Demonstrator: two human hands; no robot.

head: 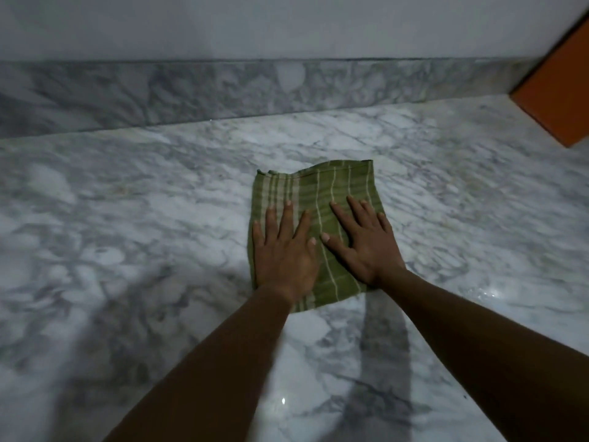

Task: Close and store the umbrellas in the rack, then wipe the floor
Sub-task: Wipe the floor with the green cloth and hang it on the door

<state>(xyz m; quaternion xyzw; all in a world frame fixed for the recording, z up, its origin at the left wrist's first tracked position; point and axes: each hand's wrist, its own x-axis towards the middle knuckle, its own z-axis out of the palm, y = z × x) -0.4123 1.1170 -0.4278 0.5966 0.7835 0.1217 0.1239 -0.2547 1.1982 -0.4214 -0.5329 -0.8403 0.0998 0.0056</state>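
A green cloth (322,193) with pale stripes lies spread flat on the grey-white marble floor (127,218). My left hand (285,250) presses palm-down on the cloth's left half, fingers spread. My right hand (363,240) presses palm-down on its right half, fingers spread too. Both hands lie flat on top of the cloth and do not grip it. No umbrella and no rack are in view.
A marble skirting (223,90) runs along the base of the pale wall just beyond the cloth. An orange-brown piece of furniture or door (557,90) juts in at the upper right corner. Wet glints show on the floor at the right.
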